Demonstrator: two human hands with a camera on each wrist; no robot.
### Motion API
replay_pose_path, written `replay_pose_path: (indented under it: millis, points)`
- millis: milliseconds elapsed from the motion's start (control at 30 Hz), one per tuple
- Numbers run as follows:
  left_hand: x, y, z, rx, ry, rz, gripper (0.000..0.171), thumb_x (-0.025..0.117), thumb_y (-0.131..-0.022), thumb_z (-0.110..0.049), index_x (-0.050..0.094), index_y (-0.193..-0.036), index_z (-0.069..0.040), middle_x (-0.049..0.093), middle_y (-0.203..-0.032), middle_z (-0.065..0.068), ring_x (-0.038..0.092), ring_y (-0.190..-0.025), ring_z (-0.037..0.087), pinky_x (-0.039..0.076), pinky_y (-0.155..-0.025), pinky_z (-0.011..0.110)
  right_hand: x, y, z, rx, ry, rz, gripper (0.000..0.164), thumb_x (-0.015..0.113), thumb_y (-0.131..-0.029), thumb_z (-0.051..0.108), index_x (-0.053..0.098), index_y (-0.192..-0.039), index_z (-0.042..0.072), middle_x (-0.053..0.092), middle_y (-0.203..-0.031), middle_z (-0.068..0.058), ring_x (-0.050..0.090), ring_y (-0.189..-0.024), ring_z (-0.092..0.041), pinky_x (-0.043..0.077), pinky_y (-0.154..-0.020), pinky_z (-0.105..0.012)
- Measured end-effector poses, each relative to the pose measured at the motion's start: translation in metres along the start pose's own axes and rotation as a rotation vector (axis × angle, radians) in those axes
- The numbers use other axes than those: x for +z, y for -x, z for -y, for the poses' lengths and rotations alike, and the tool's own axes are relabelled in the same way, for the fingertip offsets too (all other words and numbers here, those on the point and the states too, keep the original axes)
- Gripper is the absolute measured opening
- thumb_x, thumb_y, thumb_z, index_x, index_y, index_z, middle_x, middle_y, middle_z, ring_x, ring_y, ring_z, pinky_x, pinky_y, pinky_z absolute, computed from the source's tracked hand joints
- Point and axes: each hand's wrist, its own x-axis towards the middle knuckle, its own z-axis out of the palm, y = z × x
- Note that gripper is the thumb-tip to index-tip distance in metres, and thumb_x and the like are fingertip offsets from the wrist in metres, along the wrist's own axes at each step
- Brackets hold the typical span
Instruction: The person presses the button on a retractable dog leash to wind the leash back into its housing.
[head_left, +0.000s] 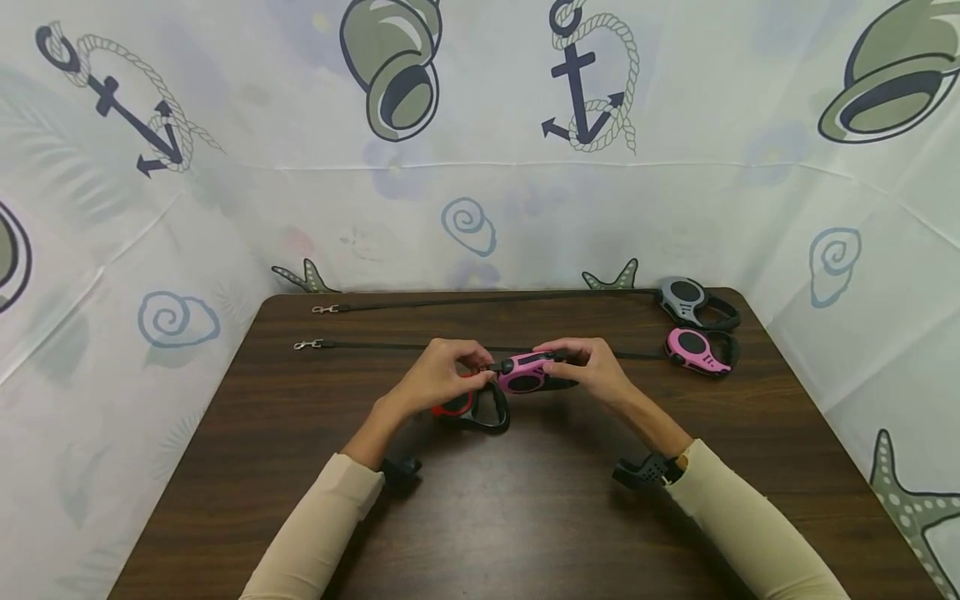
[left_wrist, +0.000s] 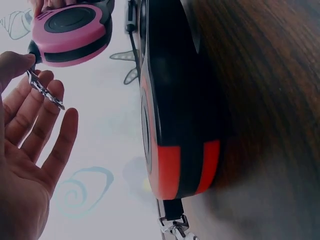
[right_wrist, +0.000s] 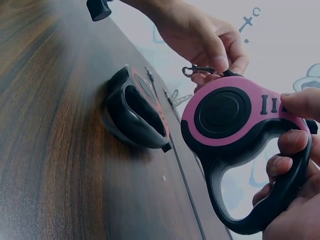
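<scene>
A pink and black retractable dog leash [right_wrist: 257,102] is held up above the table. My right hand [head_left: 592,368] grips its black handle, fingers curled through the loop and thumb on the pink casing. At the leash's other end, my left hand [head_left: 448,377] pinches the short black strap beside the casing between thumb and finger. A metal snap clip [left_wrist: 46,91] hangs from that strap across the left fingers. A red and black retractable leash [left_wrist: 167,167] rests on the table just below the hands, its black handle [head_left: 491,425] toward the right in the head view.
At the table's [head_left: 480,517] back right lie a grey retractable leash [head_left: 681,293] and a second pink one [head_left: 693,348]. Their black cords run left across the table to metal clips [head_left: 326,309]. A patterned cloth [head_left: 465,125] hangs behind the table.
</scene>
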Motion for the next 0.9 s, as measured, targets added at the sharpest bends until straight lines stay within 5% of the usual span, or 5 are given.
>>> replay_pose_path:
  millis: [500,900]
  points:
    - [0.012,-0.005,0.001,-0.01,0.021,-0.046,0.013,0.081,-0.094,-0.008,0.075,-0.106,-0.006,0.077,-0.101,0.005,0.074,-0.091,0.014,0.062,-0.084,0.03,-0.008,0.001,0.0,0.006,0.01,0.0,0.03,0.072,-0.099,0.009,0.074,-0.127,-0.002,0.073,-0.122,-0.021,0.064,-0.097,-0.025,0.055,-0.082,-0.033]
    - [0.026,-0.012,-0.006,-0.053,0.082,0.028,0.024,0.079,-0.096,-0.008,0.074,-0.119,-0.002,0.077,-0.113,0.01,0.076,-0.098,0.017,0.061,-0.085,0.027,-0.02,0.01,-0.01,0.051,0.059,0.009,0.028,0.071,-0.102,0.014,0.075,-0.127,0.002,0.074,-0.12,-0.016,0.064,-0.1,-0.029,0.057,-0.086,-0.033]
